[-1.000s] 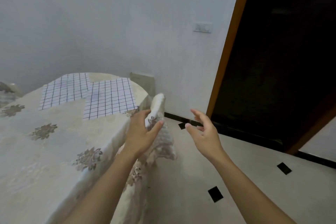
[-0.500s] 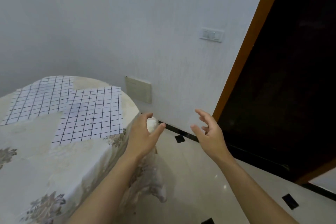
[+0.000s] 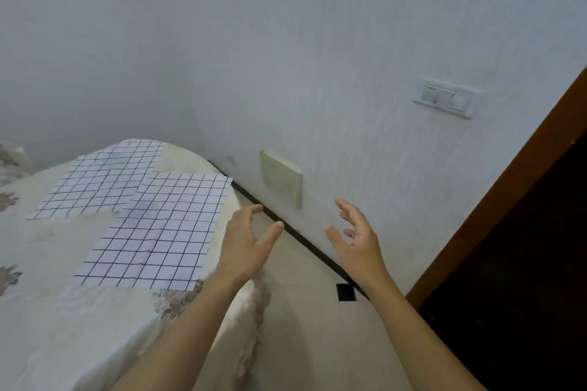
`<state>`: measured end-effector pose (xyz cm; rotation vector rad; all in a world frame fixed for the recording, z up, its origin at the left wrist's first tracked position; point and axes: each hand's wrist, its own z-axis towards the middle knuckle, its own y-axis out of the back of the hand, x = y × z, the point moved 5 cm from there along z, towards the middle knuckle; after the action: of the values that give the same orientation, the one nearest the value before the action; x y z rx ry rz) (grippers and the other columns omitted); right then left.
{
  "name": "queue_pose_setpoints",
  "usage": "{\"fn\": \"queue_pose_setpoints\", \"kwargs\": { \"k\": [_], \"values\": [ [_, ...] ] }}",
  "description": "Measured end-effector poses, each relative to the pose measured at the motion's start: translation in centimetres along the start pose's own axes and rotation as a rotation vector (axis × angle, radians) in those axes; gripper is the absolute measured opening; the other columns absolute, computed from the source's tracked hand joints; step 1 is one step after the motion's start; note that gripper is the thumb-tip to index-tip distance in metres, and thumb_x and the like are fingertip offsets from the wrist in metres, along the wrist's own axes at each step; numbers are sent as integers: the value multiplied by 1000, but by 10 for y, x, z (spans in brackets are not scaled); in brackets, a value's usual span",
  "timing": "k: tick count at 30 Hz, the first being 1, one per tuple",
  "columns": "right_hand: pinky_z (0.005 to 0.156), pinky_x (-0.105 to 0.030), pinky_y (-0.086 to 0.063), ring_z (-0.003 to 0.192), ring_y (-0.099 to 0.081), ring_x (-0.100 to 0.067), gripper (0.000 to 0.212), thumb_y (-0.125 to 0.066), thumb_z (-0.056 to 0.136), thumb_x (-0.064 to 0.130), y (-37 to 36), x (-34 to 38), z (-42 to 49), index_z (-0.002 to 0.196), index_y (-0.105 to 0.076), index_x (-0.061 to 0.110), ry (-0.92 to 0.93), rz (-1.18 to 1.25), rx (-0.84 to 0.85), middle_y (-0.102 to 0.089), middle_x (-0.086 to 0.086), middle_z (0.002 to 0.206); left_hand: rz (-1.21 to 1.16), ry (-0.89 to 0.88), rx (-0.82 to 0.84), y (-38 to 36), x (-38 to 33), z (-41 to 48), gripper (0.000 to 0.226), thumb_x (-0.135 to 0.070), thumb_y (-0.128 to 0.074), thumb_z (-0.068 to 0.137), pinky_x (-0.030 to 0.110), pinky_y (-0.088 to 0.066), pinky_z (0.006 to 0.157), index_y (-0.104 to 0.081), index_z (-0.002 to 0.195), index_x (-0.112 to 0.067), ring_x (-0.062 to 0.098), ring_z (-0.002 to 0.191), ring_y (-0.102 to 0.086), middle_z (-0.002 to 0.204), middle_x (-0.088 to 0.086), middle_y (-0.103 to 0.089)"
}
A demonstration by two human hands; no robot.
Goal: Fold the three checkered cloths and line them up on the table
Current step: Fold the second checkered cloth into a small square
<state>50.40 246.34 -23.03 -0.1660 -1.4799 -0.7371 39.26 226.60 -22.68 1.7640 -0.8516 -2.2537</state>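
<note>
Both hands are empty, so we read this as a gap between grasps, with no fold under way. Left hand (image 3: 246,247) floats just past the desk (image 3: 79,327) edge, fingers loosely curved, thumb spread, gripping nothing. Right hand (image 3: 360,241) hangs beside it, apart, palm turned inward, fingers relaxed and splayed, likewise released. Both sit over the floor (image 3: 317,343), not over the desk. Two checkered cloths in view: nearer checkered cloth (image 3: 158,232) lies flat just left of the left hand, faint crease lines across it. Farther checkered cloth (image 3: 101,178) lies beyond it and further left, and the two overlap at one corner. Neither looks folded down to us, and they are not lined up. Third cloth not in view. Next move, in our judgement: bring both hands left over the desk and pinch the nearer cloth's near-side corners, lifting cleanly so the farther one is not dragged along.
</note>
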Motion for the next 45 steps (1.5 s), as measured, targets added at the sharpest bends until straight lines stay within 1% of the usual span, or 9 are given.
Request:
{"fn": "queue_pose_setpoints", "kwargs": {
  "k": [12,19,24,28,30,32,37,41,45],
  "values": [
    [99,-22,-38,126,-43,-4,51,-63,90,34,-42,-30,172,137,-45,39,38,9,191,-46,15,139,68,169,-215,-25,38,130,55,-50,-66,85,43,-42,104,-51,131,-23,13,123,-46,133,-9,-50],
    [110,-33,-38,126,-40,3,50,-63,91,35,-88,-22,281,136,-43,42,155,-124,345,-43,24,136,-47,299,-306,-50,86,228,56,-52,-67,83,43,-46,101,-50,130,-27,11,122,-47,134,-7,-52],
    [105,-43,-45,124,-44,-5,52,-64,90,36,-121,-25,359,137,-44,39,129,-104,415,-42,32,127,-60,350,-382,-43,100,278,55,-50,-68,84,40,-45,101,-51,130,-25,12,122,-47,132,-8,-52],
    [108,-29,-40,129,-41,1,50,-64,91,33,-166,-26,398,136,-44,43,159,-57,527,-44,18,140,0,400,-448,-24,112,307,55,-49,-67,83,35,-43,100,-51,129,-25,10,120,-46,127,-12,-50],
    [105,-16,-36,123,-38,16,51,-64,91,30,-191,-30,416,135,-43,43,166,-49,598,-43,23,137,29,433,-485,-18,122,319,54,-47,-67,84,35,-42,101,-51,130,-23,9,119,-46,124,-14,-48],
    [103,-14,-37,115,-37,24,51,-65,90,28,-214,-34,435,131,-42,47,181,-41,666,-41,33,130,48,485,-536,-14,135,329,56,-47,-67,85,38,-43,101,-51,132,-22,10,119,-46,127,-11,-50],
    [110,-36,-39,130,-42,2,50,-65,89,29,-263,-37,488,133,-46,43,177,36,837,-45,29,135,68,631,-622,-19,158,357,57,-51,-66,85,40,-43,103,-50,132,-23,15,124,-46,133,-7,-51],
    [103,-29,-41,124,-44,-1,54,-61,83,44,-305,-14,526,135,-44,46,261,19,940,-45,20,137,112,683,-738,0,155,381,58,-51,-66,85,38,-41,103,-49,133,-24,13,124,-45,133,-8,-49],
    [91,-10,-39,118,-46,-3,50,-64,90,29,-351,10,532,134,-45,42,306,62,1089,-44,23,126,156,767,-863,25,165,380,58,-53,-65,85,38,-41,104,-48,133,-26,12,124,-44,135,-10,-49]
  ]
}}
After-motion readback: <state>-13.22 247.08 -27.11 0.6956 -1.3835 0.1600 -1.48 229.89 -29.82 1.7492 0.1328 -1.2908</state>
